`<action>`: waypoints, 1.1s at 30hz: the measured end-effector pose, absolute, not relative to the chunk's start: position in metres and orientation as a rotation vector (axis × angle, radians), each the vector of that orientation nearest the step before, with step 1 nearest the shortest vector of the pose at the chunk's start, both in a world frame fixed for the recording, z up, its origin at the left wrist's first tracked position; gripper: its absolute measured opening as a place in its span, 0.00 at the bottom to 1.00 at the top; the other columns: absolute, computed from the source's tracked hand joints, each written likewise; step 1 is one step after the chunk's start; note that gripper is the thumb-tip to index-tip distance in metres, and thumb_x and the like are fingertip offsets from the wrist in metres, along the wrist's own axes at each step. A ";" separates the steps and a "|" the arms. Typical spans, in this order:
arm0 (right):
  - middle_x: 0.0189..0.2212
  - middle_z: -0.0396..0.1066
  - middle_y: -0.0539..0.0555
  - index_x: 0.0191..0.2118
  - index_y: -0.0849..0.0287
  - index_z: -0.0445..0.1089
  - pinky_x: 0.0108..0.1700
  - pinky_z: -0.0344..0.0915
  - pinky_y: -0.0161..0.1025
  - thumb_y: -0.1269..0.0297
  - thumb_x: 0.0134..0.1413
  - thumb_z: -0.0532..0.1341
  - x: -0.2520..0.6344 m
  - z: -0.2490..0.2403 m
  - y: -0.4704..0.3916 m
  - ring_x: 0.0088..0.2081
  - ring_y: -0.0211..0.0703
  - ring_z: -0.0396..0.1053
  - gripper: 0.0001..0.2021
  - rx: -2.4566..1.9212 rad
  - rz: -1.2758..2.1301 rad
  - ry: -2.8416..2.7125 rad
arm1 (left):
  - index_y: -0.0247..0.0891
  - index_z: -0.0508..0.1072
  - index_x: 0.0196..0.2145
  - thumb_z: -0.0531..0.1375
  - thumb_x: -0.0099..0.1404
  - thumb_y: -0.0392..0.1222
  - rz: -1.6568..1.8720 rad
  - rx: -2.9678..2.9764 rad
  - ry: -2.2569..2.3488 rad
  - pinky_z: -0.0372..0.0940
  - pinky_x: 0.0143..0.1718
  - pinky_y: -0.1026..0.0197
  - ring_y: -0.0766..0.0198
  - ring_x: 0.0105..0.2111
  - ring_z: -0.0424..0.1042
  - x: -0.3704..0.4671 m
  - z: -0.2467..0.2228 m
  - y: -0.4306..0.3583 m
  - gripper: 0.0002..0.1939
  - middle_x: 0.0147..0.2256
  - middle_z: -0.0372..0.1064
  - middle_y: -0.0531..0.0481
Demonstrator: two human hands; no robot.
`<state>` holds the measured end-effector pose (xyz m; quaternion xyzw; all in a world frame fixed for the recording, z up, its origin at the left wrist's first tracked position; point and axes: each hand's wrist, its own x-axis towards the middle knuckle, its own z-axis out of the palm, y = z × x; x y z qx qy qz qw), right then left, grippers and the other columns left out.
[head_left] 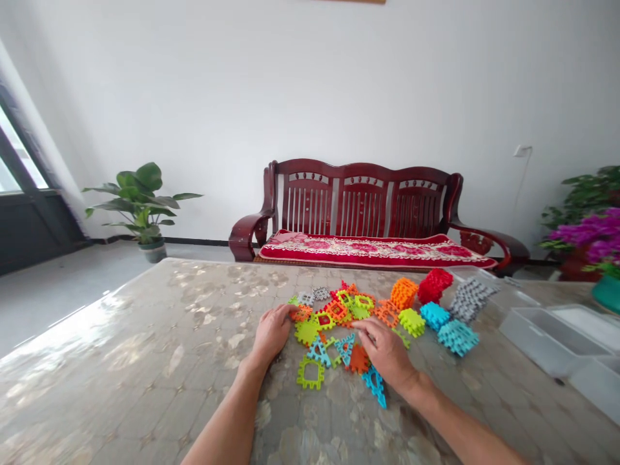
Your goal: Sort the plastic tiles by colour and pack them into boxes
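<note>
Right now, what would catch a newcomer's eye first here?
Most likely the loose, brightly coloured toothed pieces spread on the patterned tabletop at lower centre, with single-colour stacks to their right. Beyond it, the dark red wooden bench with its red floral cushion stands out against the white wall. At the right edge, vivid purple flowers draw the eye.

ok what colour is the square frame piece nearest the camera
The square frame piece is lime green, seen in the head view.

The left hand (272, 330) and right hand (388, 354) are bare; behind the grip, the left forearm (237, 403) and right forearm (458, 416) are uncovered too, broadening farther back.
</note>
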<state>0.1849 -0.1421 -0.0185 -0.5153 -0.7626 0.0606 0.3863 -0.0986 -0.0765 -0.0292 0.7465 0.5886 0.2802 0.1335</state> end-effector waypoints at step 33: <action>0.47 0.72 0.56 0.52 0.56 0.71 0.53 0.62 0.40 0.62 0.48 0.62 0.110 0.033 -0.041 0.48 0.47 0.68 0.22 -1.460 0.081 -2.243 | 0.45 0.76 0.36 0.50 0.52 0.28 0.841 2.137 1.652 0.61 0.53 0.60 0.62 0.46 0.73 -0.100 -0.027 -0.076 0.20 0.42 0.77 0.55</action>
